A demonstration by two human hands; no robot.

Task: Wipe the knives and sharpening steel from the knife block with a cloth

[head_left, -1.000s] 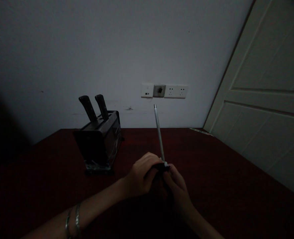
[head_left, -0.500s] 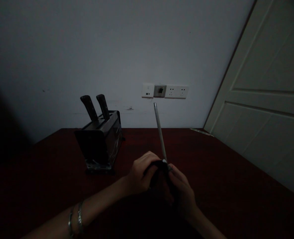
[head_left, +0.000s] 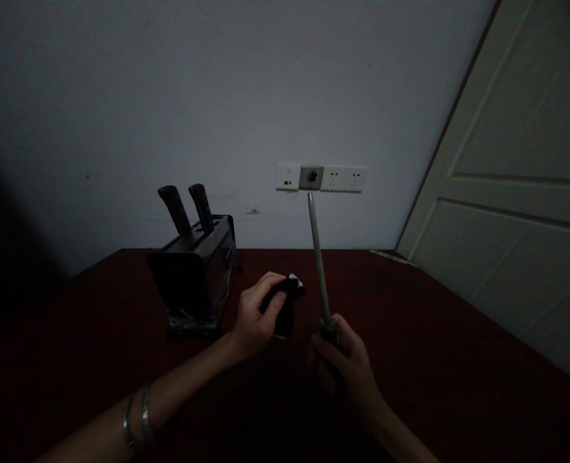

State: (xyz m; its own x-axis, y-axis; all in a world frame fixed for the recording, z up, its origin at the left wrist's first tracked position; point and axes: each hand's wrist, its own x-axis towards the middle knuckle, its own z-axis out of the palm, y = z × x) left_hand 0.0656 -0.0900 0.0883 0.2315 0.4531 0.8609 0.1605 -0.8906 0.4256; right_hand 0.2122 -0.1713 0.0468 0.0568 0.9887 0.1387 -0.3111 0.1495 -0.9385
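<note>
My right hand [head_left: 349,363] grips the dark handle of a sharpening steel [head_left: 319,260]; its grey rod points up and leans slightly left. Bunched in my left hand [head_left: 258,315] is a black cloth [head_left: 285,308] with a bit of white at its edge. A small gap separates the cloth from the rod. Left of my hands, a dark knife block [head_left: 191,270] stands on the table with two black-handled knives [head_left: 175,209] in its slots. Shadow hides the lower end of the steel's handle.
The dark red wooden table [head_left: 434,321] runs back to a pale wall. Sockets and switches [head_left: 333,178] are mounted on the wall behind the steel. A light panelled door [head_left: 516,244] slants along the right side. The scene is dim.
My left hand has drawn the cloth off the steel's handle, moving left and slightly up. The steel's tip has shifted a little right, and its collar is now uncovered.
</note>
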